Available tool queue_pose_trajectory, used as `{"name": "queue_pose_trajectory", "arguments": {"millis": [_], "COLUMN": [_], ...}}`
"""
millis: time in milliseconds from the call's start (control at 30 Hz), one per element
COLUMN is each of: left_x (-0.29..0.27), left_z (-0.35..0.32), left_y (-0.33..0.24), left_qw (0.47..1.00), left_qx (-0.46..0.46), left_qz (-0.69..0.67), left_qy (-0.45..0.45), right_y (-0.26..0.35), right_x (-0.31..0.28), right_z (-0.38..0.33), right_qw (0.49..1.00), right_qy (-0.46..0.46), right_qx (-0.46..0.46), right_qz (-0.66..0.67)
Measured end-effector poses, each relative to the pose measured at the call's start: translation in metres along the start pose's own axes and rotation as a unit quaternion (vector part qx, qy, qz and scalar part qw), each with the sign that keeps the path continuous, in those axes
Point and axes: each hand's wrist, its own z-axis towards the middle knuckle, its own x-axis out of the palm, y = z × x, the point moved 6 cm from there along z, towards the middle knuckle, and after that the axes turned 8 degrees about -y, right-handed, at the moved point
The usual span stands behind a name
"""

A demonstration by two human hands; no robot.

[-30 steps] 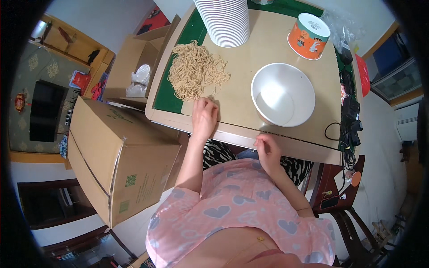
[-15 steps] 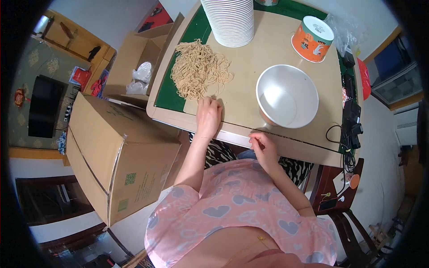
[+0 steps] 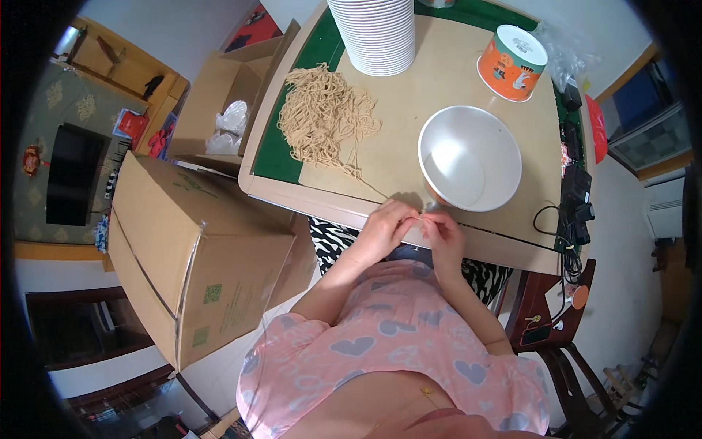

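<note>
A tangled heap of thin beige string (image 3: 322, 117) lies on the left part of the table. From its lower edge one strand runs across the tabletop to my left hand (image 3: 386, 228), whose fingers are closed on it over the front edge. My right hand (image 3: 444, 238) is pinched shut close against the left fingertips; what sits in its pinch is too small to make out. Just beyond the hands stands a wide white paper tub (image 3: 472, 161), mouth up, its inside showing.
A tall stack of white paper tubs (image 3: 374, 36) stands at the back. An orange and green tub (image 3: 512, 64) sits upside down at the back right. Black adapters and cables (image 3: 575, 197) line the table's right edge. Large cardboard boxes (image 3: 234, 285) stand at the left.
My left hand has moved right from the heap, drawing a strand of string out with it, and now meets my right hand. The right hand has shifted slightly right.
</note>
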Motion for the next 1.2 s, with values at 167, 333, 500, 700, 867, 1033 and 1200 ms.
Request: {"name": "queue_pose_trajectory", "arguments": {"millis": [167, 333, 500, 700, 867, 1033, 1200], "left_x": [-0.033, -0.084, -0.104, -0.052, -0.01, -0.015, -0.019], "left_z": [0.008, 0.023, 0.024, 0.023, 0.012, 0.009, 0.021], "left_y": [0.049, 0.096, 0.117, 0.033, -0.005, 0.0, 0.01], "left_qw": [0.989, 0.969, 0.958, 0.987, 0.999, 0.999, 0.997], "left_qx": [0.028, -0.052, -0.097, 0.003, 0.007, 0.007, -0.015], "left_qz": [0.128, 0.201, 0.174, 0.115, -0.003, -0.008, 0.045], "left_qy": [-0.068, -0.137, -0.206, -0.114, -0.052, -0.05, -0.054], "right_y": [0.052, 0.096, 0.141, 0.091, 0.02, 0.0, 0.017], "right_x": [-0.029, -0.078, -0.115, -0.031, 0.033, 0.017, 0.015], "right_z": [-0.007, 0.001, 0.002, -0.009, -0.003, 0.015, 0.009], "right_qw": [0.996, 0.965, 0.955, 0.994, 0.982, 0.991, 0.983], "right_qy": [-0.03, -0.102, -0.119, 0.1, 0.184, 0.11, 0.118], "right_qx": [-0.066, -0.102, -0.182, -0.012, 0.024, 0.058, 0.004], "right_qz": [0.055, 0.219, 0.203, -0.038, 0.017, -0.051, -0.14]}}
